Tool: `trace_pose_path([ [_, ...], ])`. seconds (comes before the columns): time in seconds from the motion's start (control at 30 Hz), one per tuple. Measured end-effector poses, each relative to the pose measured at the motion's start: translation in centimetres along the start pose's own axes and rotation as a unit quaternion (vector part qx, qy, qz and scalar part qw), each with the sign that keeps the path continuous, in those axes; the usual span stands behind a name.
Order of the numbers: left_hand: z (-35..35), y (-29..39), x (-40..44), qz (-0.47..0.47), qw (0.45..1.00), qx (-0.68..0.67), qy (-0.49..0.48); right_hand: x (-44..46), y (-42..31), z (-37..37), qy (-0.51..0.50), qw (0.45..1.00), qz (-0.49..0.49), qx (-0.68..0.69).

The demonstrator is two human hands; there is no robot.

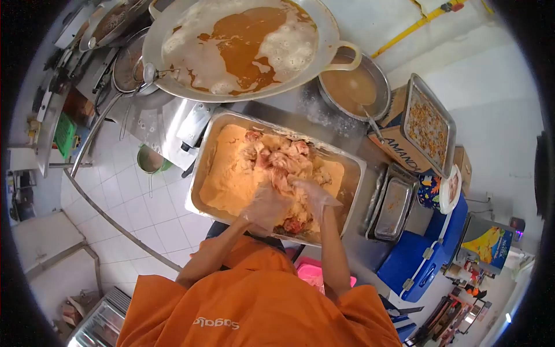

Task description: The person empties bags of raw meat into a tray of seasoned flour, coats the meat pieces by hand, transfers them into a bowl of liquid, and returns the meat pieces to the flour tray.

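Observation:
A deep metal tray holds orange-tinted flour with pieces of raw meat heaped in its middle and right part. My left hand, in a clear plastic glove, is in the tray at the lower edge of the meat, with its fingertips hidden in flour and meat. To its right, my right hand, gloved the same way, touches the meat with its fingers pointing up and left. A smaller dark red piece lies between the two hands near the tray's front side.
Beyond the tray stands a wide pan of foaming brown oil. A bowl of cloudy liquid, a box bearing a crumb-filled tray, stacked metal trays and a blue cooler are at the right.

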State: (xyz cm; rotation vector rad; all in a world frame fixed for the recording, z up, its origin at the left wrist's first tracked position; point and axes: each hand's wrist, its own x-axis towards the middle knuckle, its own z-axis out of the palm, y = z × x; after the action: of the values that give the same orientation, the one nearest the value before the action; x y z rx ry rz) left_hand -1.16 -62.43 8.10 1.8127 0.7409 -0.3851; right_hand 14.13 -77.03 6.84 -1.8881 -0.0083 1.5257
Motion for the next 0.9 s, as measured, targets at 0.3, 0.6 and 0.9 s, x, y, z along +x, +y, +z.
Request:
trace_pose_path([
  [0.3,-8.6,-2.2,-0.5,0.009,0.955,0.141,0.262,-11.0,-1.5,2.2,0.205,0.944,-0.238,0.105],
  [0.6,-9.1,1.5,5.4,0.026,0.999,0.042,-0.009,-4.1,4.7,2.7,0.155,0.984,-0.007,0.081],
  [0.9,-5.0,4.5,1.3,0.152,0.982,0.091,0.059,-3.4,0.9,2.1,0.109,0.931,-0.048,0.346],
])
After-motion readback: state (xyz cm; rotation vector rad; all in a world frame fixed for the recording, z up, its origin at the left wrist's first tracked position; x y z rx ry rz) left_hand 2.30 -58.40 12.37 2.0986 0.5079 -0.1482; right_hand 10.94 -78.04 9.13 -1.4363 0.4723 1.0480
